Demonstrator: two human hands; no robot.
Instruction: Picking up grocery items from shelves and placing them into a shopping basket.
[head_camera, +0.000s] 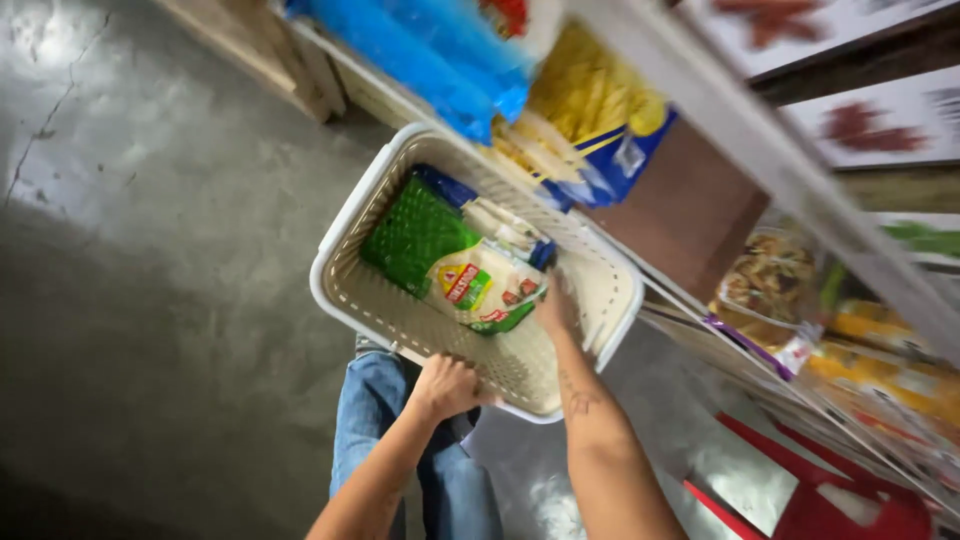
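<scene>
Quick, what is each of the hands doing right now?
Left hand: closed on the near rim of the basket.
Right hand: inside the basket, on the green packet; grip cannot be told.

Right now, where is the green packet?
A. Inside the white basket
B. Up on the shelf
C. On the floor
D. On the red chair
A: the green packet lies inside the white basket, which the left hand grips by its near rim, while the right hand reaches in beside the packets.
</scene>
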